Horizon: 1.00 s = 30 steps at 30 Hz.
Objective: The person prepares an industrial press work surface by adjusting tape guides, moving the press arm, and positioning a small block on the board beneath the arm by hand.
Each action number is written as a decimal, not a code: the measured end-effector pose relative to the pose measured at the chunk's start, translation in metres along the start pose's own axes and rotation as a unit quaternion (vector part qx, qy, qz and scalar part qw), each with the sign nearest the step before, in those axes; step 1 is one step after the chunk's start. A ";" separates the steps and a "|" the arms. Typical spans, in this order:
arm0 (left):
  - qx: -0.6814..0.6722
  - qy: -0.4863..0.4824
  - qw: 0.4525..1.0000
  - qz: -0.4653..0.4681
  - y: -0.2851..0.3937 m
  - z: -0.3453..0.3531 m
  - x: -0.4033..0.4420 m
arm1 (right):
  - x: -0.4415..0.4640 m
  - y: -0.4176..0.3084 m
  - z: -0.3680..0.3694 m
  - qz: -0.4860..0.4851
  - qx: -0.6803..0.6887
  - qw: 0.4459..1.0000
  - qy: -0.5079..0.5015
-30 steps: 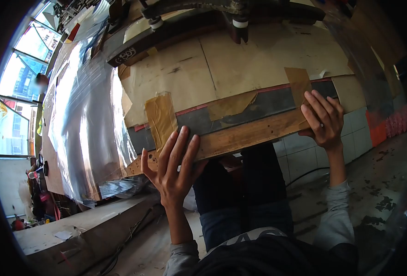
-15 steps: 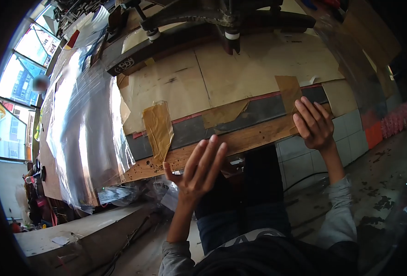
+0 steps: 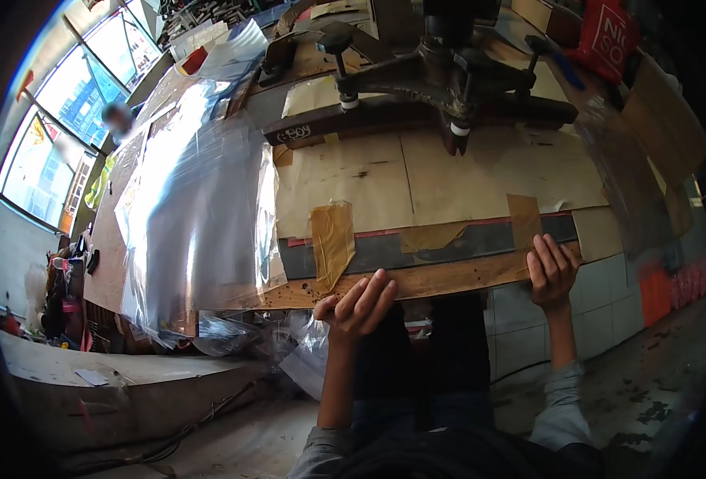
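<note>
My left hand rests at the front wooden edge of a workbench, its fingers stretched over the edge and nothing in them. Farther right, my right hand lies on the same edge with fingers extended, just below a strip of brown tape. A dark grey strip runs along behind the wood. Another, wrinkled piece of brown tape crosses it near my left hand. Behind lies a pale thin board with a dark seam.
A black metal frame with adjusting screws stands across the back of the board. Clear plastic sheeting covers the left side. A red bag is at the back right. A person's blurred head shows near the windows.
My view has tilted up and shifted, so the bench sits lower and farther right in it. Both hands stay at the front edge; my left fingers are now closer together.
</note>
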<state>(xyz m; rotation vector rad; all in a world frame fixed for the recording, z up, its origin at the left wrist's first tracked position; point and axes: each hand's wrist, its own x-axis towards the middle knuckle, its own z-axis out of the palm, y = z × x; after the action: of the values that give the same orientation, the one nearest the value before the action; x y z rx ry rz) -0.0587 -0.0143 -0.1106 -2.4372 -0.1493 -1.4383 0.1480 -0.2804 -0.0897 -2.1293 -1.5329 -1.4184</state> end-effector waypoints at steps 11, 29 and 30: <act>0.000 0.000 1.000 -0.021 0.001 0.002 -0.005 | -0.016 -0.010 0.010 0.044 -0.040 0.998 0.015; -0.003 -0.003 1.000 -0.025 0.003 -0.001 -0.004 | -0.023 -0.008 0.011 0.037 -0.037 0.999 0.008; -0.006 -0.004 1.000 -0.030 0.003 -0.002 -0.002 | -0.023 -0.008 0.012 0.037 -0.035 0.999 0.010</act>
<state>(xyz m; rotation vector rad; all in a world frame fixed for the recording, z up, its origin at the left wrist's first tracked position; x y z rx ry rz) -0.0603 -0.0178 -0.1124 -2.4676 -0.2179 -1.4573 0.1481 -0.2843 -0.1161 -2.1792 -1.4024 -1.4852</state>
